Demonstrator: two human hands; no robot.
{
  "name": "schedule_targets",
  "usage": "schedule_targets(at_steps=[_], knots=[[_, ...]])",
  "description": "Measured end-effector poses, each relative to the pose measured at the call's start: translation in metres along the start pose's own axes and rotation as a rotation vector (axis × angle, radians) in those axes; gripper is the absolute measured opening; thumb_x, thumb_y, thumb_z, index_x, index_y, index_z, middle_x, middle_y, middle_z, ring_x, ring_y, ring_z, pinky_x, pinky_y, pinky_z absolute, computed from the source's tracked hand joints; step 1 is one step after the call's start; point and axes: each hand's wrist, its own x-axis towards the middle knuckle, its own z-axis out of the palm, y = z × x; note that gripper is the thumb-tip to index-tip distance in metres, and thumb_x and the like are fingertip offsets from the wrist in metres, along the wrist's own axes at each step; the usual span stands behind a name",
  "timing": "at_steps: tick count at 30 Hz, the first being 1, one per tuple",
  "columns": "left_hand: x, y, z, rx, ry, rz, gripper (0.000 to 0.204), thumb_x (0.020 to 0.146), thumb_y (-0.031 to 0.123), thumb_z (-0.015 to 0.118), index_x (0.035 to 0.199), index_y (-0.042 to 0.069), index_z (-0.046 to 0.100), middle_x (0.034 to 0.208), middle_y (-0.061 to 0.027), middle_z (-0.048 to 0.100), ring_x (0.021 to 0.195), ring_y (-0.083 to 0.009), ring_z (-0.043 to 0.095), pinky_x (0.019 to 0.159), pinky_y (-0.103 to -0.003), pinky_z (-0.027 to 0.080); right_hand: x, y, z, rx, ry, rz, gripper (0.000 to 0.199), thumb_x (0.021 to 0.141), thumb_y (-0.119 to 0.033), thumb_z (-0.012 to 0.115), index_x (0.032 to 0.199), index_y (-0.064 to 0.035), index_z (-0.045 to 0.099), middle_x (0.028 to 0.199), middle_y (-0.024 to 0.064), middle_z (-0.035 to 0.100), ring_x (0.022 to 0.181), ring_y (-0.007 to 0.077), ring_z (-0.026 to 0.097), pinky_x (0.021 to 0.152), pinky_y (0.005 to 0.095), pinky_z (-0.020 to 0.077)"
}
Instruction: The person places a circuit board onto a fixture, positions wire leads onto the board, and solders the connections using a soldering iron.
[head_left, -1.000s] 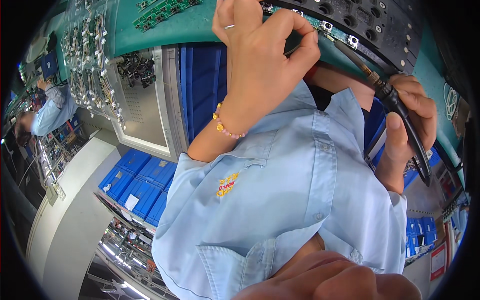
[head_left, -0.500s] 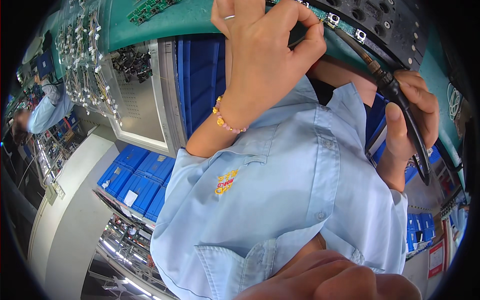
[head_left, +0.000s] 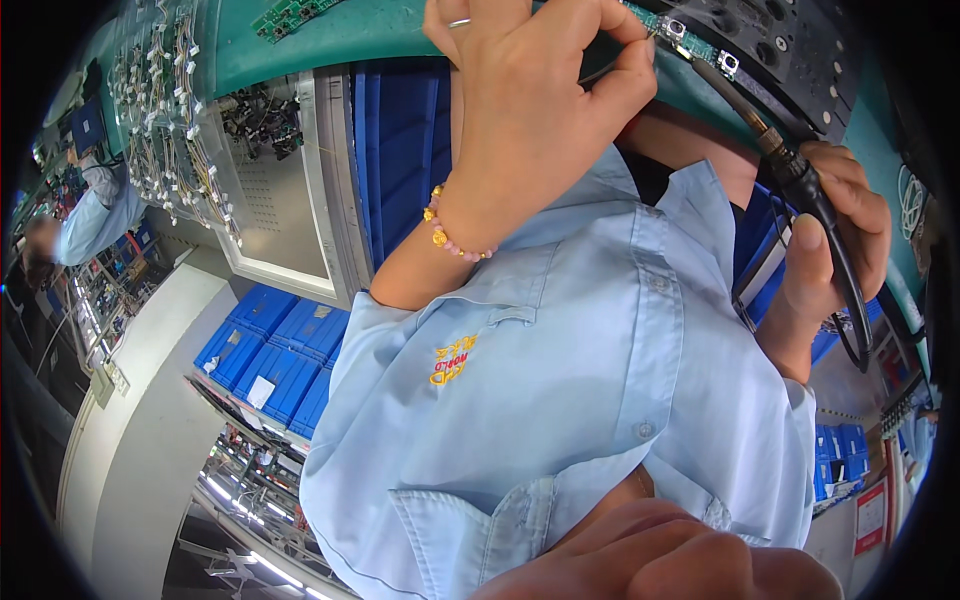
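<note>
Circuit board (head_left: 702, 48), narrow green strip, upper right, along edge of black fixture (head_left: 808, 88) on green counter (head_left: 375, 35). Left hand (head_left: 545, 115) pinched by board; anything gripped too small to tell. Right hand (head_left: 848, 222) curled around soldering iron (head_left: 802, 182), tip near left fingers: slip could burn skin or bridge joints. Blue shirt (head_left: 560, 410): yellow-red embroidered lettering (head_left: 455, 360). Red-bordered sign (head_left: 872, 520), text unclear.
</note>
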Motion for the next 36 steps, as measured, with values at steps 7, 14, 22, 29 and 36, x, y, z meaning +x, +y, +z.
schedule_targets(at_steps=[7, 14, 22, 29, 36], knots=[[0.006, 0.012, -0.005, -0.036, -0.065, -0.129, 0.011, 0.067, 0.007, 0.071, 0.073, 0.009, 0.062, 0.123, -0.0137, 0.047, 0.120, -0.0352, 0.039, 0.100, -0.045, 0.026, -0.001, 0.001, -0.001, -0.018, -0.018, -0.007, 0.028, 0.081, -0.006, 0.068, 0.098, 0.0104, 0.052, 0.089, 0.0246, 0.060, 0.079, 0.0236, 0.059, 0.071, 0.0296, 0.0478], [0.004, 0.008, -0.003, 0.030, -0.050, -0.044, 0.011, 0.066, 0.007, 0.070, 0.073, 0.008, 0.061, 0.122, -0.0144, 0.047, 0.117, -0.0333, 0.040, 0.099, -0.044, 0.026, 0.000, -0.001, 0.003, -0.020, -0.009, -0.009, 0.028, 0.081, -0.004, 0.068, 0.099, 0.0111, 0.053, 0.089, 0.0244, 0.061, 0.079, 0.0224, 0.060, 0.070, 0.0281, 0.0478], [0.006, 0.005, -0.004, 0.009, -0.064, -0.050, 0.011, 0.066, 0.007, 0.070, 0.073, 0.008, 0.062, 0.121, -0.0150, 0.048, 0.117, -0.0332, 0.040, 0.098, -0.043, 0.026, 0.003, -0.003, 0.007, -0.028, 0.004, 0.025, 0.028, 0.080, -0.003, 0.070, 0.098, 0.0119, 0.053, 0.089, 0.0237, 0.061, 0.079, 0.0216, 0.060, 0.071, 0.0274, 0.0477], [0.001, 0.003, 0.000, 0.055, -0.011, 0.046, 0.011, 0.067, 0.007, 0.070, 0.073, 0.008, 0.061, 0.121, -0.0158, 0.048, 0.116, -0.0333, 0.040, 0.098, -0.044, 0.026, 0.002, -0.007, 0.006, -0.077, 0.003, 0.050, 0.028, 0.079, -0.001, 0.069, 0.097, 0.0120, 0.054, 0.089, 0.0241, 0.061, 0.080, 0.0221, 0.060, 0.073, 0.0279, 0.0475], [0.007, 0.012, -0.005, 0.034, -0.080, -0.083, 0.010, 0.067, 0.007, 0.069, 0.072, 0.008, 0.061, 0.122, -0.0151, 0.047, 0.117, -0.0343, 0.039, 0.098, -0.045, 0.026, 0.000, 0.004, -0.015, 0.084, 0.004, 0.018, 0.029, 0.082, -0.009, 0.065, 0.103, 0.0088, 0.054, 0.091, 0.0248, 0.062, 0.084, 0.0289, 0.061, 0.078, 0.0349, 0.0479]])
